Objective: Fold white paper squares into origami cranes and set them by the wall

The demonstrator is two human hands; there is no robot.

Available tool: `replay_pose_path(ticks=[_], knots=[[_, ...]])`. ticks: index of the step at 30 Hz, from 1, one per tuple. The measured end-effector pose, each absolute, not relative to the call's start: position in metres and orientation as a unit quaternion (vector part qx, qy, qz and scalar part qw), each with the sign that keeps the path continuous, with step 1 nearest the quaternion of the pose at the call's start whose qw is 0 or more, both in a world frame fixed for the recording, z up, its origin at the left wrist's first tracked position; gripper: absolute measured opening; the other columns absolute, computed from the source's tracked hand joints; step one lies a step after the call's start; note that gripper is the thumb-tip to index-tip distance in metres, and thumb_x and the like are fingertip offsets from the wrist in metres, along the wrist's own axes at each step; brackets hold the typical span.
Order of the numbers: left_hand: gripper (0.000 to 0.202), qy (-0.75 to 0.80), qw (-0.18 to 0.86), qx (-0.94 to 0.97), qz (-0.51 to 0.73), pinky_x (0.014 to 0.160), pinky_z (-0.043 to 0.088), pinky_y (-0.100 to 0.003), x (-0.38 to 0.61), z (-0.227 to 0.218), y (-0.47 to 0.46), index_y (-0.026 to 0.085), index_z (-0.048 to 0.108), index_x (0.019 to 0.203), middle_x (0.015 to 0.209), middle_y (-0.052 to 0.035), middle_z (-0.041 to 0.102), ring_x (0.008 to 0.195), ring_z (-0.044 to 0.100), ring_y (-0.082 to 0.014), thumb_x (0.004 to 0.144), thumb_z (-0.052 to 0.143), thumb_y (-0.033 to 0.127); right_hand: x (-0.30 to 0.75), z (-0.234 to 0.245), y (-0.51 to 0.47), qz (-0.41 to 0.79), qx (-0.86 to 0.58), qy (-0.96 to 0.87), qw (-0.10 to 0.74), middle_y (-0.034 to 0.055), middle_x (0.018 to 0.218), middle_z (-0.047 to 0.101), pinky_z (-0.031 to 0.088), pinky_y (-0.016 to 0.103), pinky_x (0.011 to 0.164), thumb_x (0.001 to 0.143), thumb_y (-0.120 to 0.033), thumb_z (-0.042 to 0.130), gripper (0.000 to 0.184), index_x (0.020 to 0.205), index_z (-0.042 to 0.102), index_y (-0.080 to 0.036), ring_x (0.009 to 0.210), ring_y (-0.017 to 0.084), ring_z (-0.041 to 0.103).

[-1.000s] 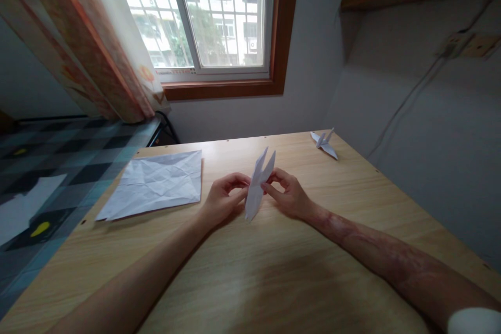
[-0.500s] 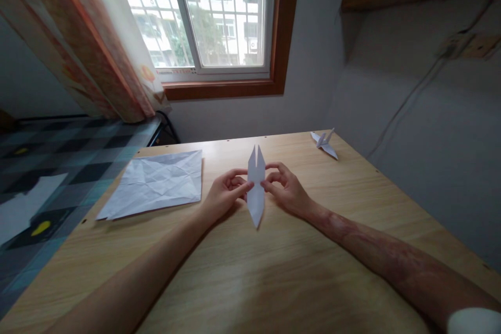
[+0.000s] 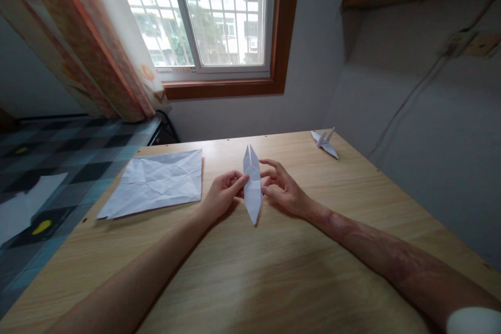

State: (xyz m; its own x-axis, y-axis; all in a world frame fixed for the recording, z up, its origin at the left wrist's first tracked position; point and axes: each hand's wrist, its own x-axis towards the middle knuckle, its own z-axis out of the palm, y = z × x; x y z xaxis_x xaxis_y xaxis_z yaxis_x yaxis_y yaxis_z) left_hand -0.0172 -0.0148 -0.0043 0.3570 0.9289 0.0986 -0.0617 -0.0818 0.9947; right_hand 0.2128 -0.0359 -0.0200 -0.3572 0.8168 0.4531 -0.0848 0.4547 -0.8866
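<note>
A folded white origami paper [image 3: 252,193], long and narrow, is held above the table in the middle of the view. Its top is split into two points, and the bottom comes to a single point. My left hand [image 3: 228,188] pinches the left edge, thumb on the front face and the other fingers partly hidden behind. Close by the right edge is my right hand [image 3: 285,188], its fingers curved and apart. Its thumb tip is at or just beside the edge; whether it touches I cannot tell.
Creased white paper sheets [image 3: 160,182] lie on the wooden table [image 3: 235,282] to the left. A folded paper crane [image 3: 325,143] sits at the far right corner. A white rounded object [image 3: 475,320] shows at bottom right. Beyond the left edge is a checked bed [image 3: 90,141].
The folded paper has shifted slightly left and tilted, its top leaning left. My right thumb has come off its front face, and the right fingers have spread. My left hand keeps its pinch.
</note>
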Motion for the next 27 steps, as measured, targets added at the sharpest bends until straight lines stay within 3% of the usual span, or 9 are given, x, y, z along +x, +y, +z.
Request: replay_pose_path(ticks=[7,11,17,22,27], knots=[[0.051,0.361,0.582,0.581,0.439,0.061,0.051,-0.023,-0.017,-0.005,-0.015,0.016,0.066,0.084,0.072,0.0003,0.071,0.064,0.066,-0.0126,0.086,0.089,0.062,0.214,-0.018,-0.036,0.401,-0.265,-0.721,0.498,0.0076,0.137,0.067,0.064,0.036,0.089,0.098,-0.019,0.07,0.063,0.156,0.049,-0.032,0.089,0.015,0.071],[0.048,0.352,0.609,0.566,0.431,0.063,0.053,-0.023,-0.016,-0.002,-0.017,0.016,0.066,0.083,0.073,0.0004,0.072,0.064,0.068,-0.0126,0.086,0.09,0.058,0.213,-0.019,-0.037,0.377,-0.295,-0.736,0.478,0.0059,0.13,0.073,0.062,0.033,0.085,0.096,-0.019,0.07,0.042,0.137,0.067,-0.027,0.091,0.016,0.072],[0.047,0.333,0.599,0.608,0.4,0.067,0.058,-0.026,-0.014,0.002,-0.02,0.015,0.071,0.087,0.074,-0.0024,0.075,0.065,0.071,-0.0152,0.088,0.089,0.058,0.211,-0.016,-0.034,0.348,-0.319,-0.723,0.504,0.0026,0.101,0.078,0.057,0.029,0.08,0.096,-0.025,0.075,0.006,0.101,0.077,-0.022,0.088,0.017,0.071],[0.047,0.313,0.593,0.63,0.391,0.069,0.058,-0.027,-0.014,0.005,-0.024,0.015,0.072,0.101,0.088,-0.0052,0.078,0.071,0.075,-0.0164,0.091,0.084,0.06,0.212,-0.016,-0.032,0.349,-0.349,-0.706,0.507,0.0023,0.091,0.079,0.055,0.031,0.079,0.099,-0.035,0.077,0.014,0.096,0.08,-0.022,0.083,0.018,0.069],[0.043,0.313,0.579,0.655,0.372,0.064,0.054,-0.024,-0.013,0.003,-0.028,0.015,0.073,0.105,0.084,-0.0045,0.077,0.069,0.07,-0.0156,0.087,0.091,0.05,0.212,-0.021,-0.032,0.376,-0.344,-0.692,0.51,0.0018,0.086,0.075,0.055,0.032,0.077,0.097,-0.048,0.082,0.03,0.089,0.071,-0.021,0.081,0.019,0.068]])
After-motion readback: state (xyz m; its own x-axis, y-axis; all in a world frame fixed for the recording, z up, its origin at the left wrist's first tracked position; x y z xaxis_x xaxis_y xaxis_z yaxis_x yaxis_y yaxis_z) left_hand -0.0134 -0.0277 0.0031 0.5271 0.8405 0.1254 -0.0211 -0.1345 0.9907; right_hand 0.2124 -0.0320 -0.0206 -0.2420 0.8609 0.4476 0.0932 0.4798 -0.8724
